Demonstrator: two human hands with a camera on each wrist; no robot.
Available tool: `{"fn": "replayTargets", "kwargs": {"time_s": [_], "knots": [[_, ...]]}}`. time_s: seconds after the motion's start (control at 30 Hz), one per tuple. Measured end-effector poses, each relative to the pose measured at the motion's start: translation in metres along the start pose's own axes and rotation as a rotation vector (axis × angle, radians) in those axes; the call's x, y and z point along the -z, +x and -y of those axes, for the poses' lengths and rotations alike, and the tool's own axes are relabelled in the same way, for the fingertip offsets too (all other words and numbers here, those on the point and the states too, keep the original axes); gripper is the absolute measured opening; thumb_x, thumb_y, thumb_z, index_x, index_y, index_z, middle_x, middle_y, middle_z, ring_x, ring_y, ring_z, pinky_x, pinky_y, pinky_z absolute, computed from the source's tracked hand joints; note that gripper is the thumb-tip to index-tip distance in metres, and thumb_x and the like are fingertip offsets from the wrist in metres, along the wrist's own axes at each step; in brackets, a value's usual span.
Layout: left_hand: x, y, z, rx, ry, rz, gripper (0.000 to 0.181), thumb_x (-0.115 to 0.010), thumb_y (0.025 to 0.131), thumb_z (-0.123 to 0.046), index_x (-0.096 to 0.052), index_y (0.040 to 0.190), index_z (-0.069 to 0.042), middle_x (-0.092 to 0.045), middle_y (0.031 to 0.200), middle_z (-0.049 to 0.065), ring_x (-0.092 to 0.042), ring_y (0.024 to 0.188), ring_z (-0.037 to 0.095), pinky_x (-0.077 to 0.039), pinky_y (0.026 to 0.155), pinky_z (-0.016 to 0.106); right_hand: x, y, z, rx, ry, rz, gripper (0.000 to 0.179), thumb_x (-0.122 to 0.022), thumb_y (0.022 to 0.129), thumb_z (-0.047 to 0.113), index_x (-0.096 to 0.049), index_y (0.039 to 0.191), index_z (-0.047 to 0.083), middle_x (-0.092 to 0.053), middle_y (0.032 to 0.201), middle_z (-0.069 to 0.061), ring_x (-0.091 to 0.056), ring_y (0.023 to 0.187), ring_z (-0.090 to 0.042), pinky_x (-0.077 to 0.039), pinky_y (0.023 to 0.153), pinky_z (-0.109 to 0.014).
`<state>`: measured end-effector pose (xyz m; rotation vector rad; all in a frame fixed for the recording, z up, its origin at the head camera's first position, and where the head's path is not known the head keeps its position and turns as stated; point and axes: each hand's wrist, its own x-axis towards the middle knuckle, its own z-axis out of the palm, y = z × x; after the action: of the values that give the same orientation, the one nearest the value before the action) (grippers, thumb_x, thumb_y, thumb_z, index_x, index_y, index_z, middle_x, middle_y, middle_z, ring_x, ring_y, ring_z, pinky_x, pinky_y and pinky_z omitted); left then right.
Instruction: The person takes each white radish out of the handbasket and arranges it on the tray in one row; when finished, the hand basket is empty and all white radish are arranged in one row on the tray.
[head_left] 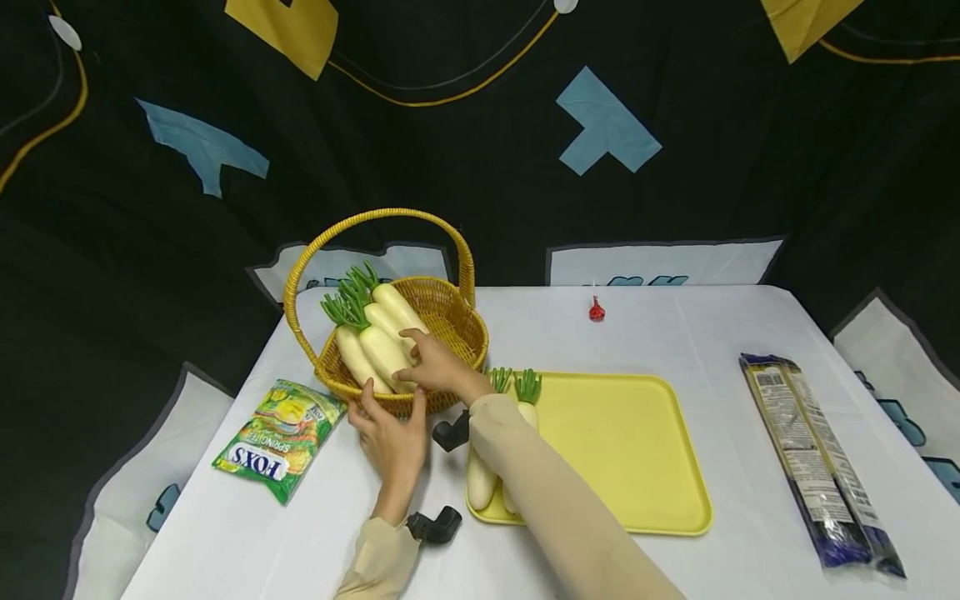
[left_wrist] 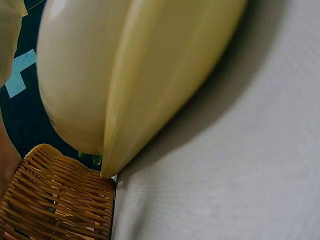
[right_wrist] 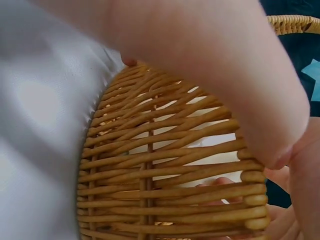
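Note:
In the head view, a wicker basket (head_left: 457,321) with a tall handle holds several white radishes (head_left: 352,354) with green stems. My right hand (head_left: 442,367) reaches over the rim and grips the lower end of a white radish (head_left: 384,354) with thumb and forefinger; its other fingers are hidden. Against the basket's front stands my left hand (head_left: 393,437), fingers spread and tips at the rim. The right wrist view shows the woven wall (right_wrist: 170,170) close up, a finger (right_wrist: 240,90) crossing above. Two more white radishes (head_left: 482,479) lie on the yellow tray (head_left: 615,450), partly behind the right sleeve.
A green snack packet (head_left: 281,437) lies left of the basket. Far back on the white table is a small red wrapped item (head_left: 596,310). Two long packets (head_left: 817,467) lie at the right. In the left wrist view, the tray's edge (left_wrist: 165,85) looms beside a radish (left_wrist: 80,85).

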<state>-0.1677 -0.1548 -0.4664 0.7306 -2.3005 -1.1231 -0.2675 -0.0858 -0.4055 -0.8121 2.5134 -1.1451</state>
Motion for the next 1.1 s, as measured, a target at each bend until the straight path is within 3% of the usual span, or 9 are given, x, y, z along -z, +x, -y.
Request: {"fn": "replayTargets", "kwargs": {"time_s": [0.2,0.57,1.1], "knots": [[0.0000,0.0003,0.0011,-0.004,0.004,-0.019,0.078,-0.060,0.079,-0.052,-0.022,0.138,-0.018,-0.009,0.142,0.029,-0.035,0.118,0.052,-0.024,0.100,0.057,-0.0018,0.0049,0.0001,-0.034,-0.025,0.013,0.073,-0.073,0.076,0.025,-0.036,0.137,0.011,-0.060,0.104,-0.012,-0.053,0.080,-0.014,-0.044,0.071,-0.022],[-0.0013,0.0004,0.0001,-0.003,-0.007,-0.021,0.076,-0.060,0.079,-0.050,-0.023,0.137,-0.019,-0.010,0.142,0.028,-0.034,0.118,0.052,-0.024,0.099,0.057,-0.0037,0.0084,0.0006,-0.073,-0.002,0.048,0.074,-0.076,0.072,0.017,-0.037,0.135,0.017,-0.062,0.105,-0.010,-0.058,0.090,-0.017,-0.045,0.070,-0.022],[-0.0019,-0.0001,0.0003,-0.001,0.005,-0.023,0.078,-0.058,0.079,-0.055,-0.022,0.138,-0.020,-0.009,0.142,0.027,-0.035,0.119,0.051,-0.026,0.098,0.057,-0.0047,0.0100,-0.0042,-0.077,0.011,0.060,0.068,-0.073,0.076,0.020,-0.038,0.135,0.018,-0.063,0.098,-0.009,-0.057,0.081,-0.014,-0.044,0.066,-0.021]]}}
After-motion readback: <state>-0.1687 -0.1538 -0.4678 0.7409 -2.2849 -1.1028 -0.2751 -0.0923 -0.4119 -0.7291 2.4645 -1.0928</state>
